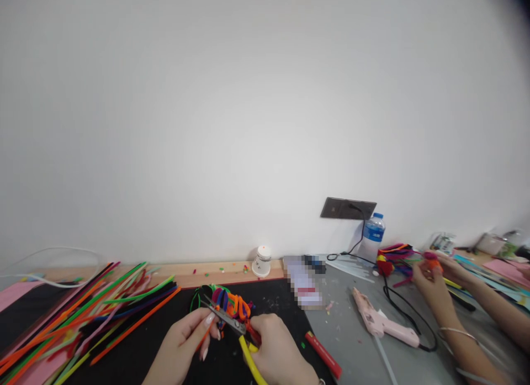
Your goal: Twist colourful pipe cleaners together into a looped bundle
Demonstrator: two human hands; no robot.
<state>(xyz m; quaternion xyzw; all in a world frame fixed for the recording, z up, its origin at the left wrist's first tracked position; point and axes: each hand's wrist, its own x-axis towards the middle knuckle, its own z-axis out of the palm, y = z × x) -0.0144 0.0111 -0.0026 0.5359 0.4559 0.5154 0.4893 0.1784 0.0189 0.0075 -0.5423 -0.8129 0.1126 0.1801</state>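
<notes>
Orange pipe cleaner (203, 339), pinched in the left hand (182, 338) above the black mat (223, 368), sits close to the cutters (238, 326) gripped in the right hand (275, 342); a slip of the blades could nick a fingertip or snag the looped, multicoloured bundle (235, 304) just behind. The strip looks thin and fuzzy, partly hidden by fingers.

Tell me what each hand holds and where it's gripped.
Right hand: yellow-handled grey metal scissors, by the handles. Left hand: what looks like a thin orange fuzzy stem, pinched; where along its length can't be told.
</notes>
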